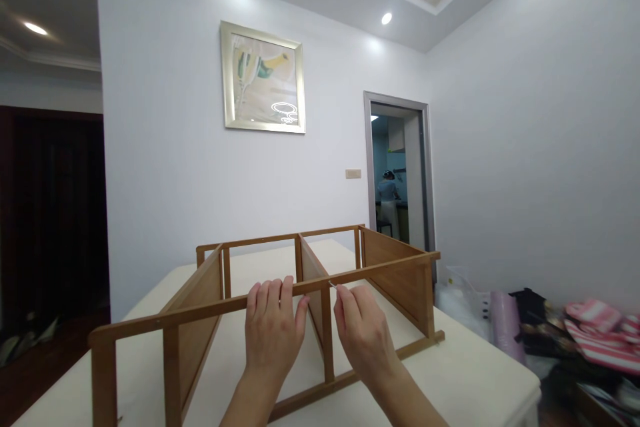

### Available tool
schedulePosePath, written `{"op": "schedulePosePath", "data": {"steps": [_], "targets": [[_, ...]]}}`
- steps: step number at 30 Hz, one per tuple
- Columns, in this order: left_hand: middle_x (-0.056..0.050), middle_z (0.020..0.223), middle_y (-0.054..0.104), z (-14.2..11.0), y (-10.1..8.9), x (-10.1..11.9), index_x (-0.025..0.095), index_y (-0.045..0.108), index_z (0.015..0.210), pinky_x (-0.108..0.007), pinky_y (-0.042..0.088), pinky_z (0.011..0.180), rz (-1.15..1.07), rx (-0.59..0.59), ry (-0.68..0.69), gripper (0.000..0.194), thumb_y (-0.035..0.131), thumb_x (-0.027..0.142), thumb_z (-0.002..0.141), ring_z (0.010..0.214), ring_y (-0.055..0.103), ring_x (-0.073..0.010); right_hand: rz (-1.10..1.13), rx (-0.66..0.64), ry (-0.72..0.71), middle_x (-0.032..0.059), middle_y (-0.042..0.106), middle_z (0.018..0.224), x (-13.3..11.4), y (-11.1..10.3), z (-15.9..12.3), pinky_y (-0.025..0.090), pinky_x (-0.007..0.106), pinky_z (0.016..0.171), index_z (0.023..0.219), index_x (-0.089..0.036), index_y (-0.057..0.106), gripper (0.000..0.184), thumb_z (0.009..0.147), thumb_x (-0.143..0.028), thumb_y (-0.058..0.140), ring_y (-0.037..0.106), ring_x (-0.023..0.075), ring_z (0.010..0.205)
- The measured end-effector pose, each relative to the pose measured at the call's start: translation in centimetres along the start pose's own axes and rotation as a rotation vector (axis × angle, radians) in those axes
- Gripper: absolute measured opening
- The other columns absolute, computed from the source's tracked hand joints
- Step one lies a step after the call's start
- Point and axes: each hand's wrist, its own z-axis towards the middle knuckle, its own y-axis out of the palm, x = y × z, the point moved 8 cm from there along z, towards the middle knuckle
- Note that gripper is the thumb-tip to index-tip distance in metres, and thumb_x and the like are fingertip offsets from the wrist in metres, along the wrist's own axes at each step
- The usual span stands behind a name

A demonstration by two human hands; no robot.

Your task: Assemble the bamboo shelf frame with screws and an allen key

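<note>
A wooden shelf unit (215, 307) lies on its side on a white table (500, 373), its slatless panels standing upright between the rails. My left hand (273, 323) holds the near upper rail, fingers hooked over the top and thumb on the near side. Just right of it, my right hand (363, 327) is closed in a pinch around a thin silvery hex key (333, 285). The key's tip meets the rail where the middle panel joins it. Most of the key is hidden by my fingers.
Bags, a purple roll (506, 323) and pink striped cloth (603, 340) are heaped right of the table. A person (388, 203) stands beyond the doorway (369, 167). A framed picture (264, 77) hangs on the wall. A dark opening (55, 213) is at left.
</note>
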Motion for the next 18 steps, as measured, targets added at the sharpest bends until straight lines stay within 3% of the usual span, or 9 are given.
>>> {"op": "schedulePosePath", "data": {"steps": [6, 12, 18], "targets": [[-0.013, 0.104, 0.067, 0.1, -0.2, 0.3, 0.015, 0.061, 0.116, -0.051, 0.035, 0.105, 0.028, -0.002, 0.012, 0.029, 0.052, 0.025, 0.091, 0.103, 0.058, -0.0288, -0.105, -0.091, -0.166, 0.0061, 0.055, 0.072, -1.4, -0.4, 0.8, 0.040, 0.035, 0.053, 0.118, -0.010, 0.057, 0.028, 0.093, -0.002, 0.047, 0.048, 0.0209, 0.065], [-0.013, 0.100, 0.066, 0.4, -0.6, 0.6, 0.013, 0.062, 0.112, -0.049, 0.037, 0.104, 0.026, -0.002, -0.008, 0.026, 0.052, 0.022, 0.090, 0.102, 0.057, -0.0286, -0.101, -0.092, -0.292, 0.0055, 0.055, 0.069, -2.1, -1.3, 1.7, 0.038, 0.035, 0.051, 0.119, -0.008, 0.058, 0.032, 0.091, 0.001, 0.045, 0.046, 0.0205, 0.062], [-0.012, 0.099, 0.066, 0.6, -0.8, 0.6, 0.014, 0.063, 0.111, -0.050, 0.037, 0.104, 0.006, 0.008, -0.022, 0.024, 0.053, 0.021, 0.090, 0.100, 0.058, -0.0287, -0.102, -0.078, -0.182, 0.0040, 0.053, 0.068, -1.6, -0.8, 1.1, 0.036, 0.033, 0.052, 0.112, -0.011, 0.059, 0.024, 0.093, -0.002, 0.047, 0.046, 0.0191, 0.061]]}}
